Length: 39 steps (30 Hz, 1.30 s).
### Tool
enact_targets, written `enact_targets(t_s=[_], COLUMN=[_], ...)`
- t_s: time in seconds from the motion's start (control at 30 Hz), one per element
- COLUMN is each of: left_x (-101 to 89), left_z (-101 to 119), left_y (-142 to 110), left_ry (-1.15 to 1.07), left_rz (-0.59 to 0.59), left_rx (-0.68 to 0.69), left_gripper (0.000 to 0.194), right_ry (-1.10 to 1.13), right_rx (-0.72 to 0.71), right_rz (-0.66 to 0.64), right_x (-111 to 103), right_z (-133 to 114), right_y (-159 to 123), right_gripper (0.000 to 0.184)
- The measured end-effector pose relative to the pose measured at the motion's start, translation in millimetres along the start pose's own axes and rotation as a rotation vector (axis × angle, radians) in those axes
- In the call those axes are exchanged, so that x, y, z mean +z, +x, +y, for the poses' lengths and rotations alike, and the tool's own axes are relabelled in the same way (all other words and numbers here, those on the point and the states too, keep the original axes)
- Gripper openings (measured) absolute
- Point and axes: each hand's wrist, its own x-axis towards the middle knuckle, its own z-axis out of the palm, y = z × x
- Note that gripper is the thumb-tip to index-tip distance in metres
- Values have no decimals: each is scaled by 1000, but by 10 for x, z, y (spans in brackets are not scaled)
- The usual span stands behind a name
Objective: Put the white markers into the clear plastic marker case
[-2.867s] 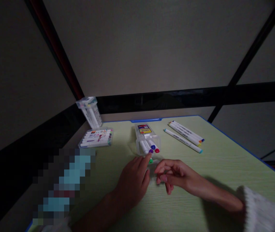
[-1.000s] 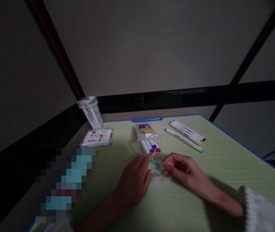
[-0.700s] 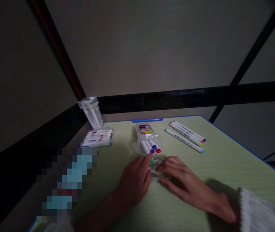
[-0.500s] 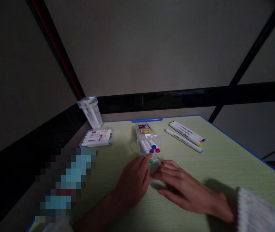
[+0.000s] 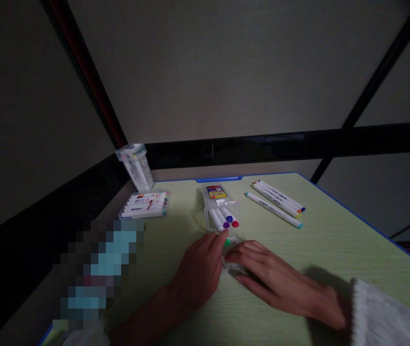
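Green-capped marker (image 5: pixel 227 242) btwn L hand (image 5: pixel 201 266) & R hand (image 5: pixel 267 271)

Back left: clear plastic lidded tub (image 5: pixel 138 168) of white markers, standing (contents visible through wall). Nearer: flat clear plastic case (image 5: pixel 144 205), white markers inside. Right: loose white-barrelled markers (image 5: pixel 279 197) on pale green tabletop (image 5: pixel 338 230).

So from where I'm standing, the left hand (image 5: pixel 202 264) has a fingertip right by the green-capped marker (image 5: pixel 227 242), and the right hand (image 5: pixel 262 269) is over the clear lid (image 5: pixel 239 236). Purple, blue and red caps poke out of the open clear case (image 5: pixel 210 218) just beyond. Loose markers (image 5: pixel 279 198) lie off to the right on the pale green tabletop (image 5: pixel 320 240).
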Motion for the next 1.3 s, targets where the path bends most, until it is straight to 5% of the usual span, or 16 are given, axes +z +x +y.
enact_targets(t_s=[1.3], left_x=[-25], left_z=[35], left_y=[-9], left_ry=[56], left_rz=[134], left_rx=[113], left_gripper=[37], right_ry=[-28], right_rx=[-11], right_rz=[48], right_x=[18], right_z=[13], right_y=[-30], right_gripper=[28])
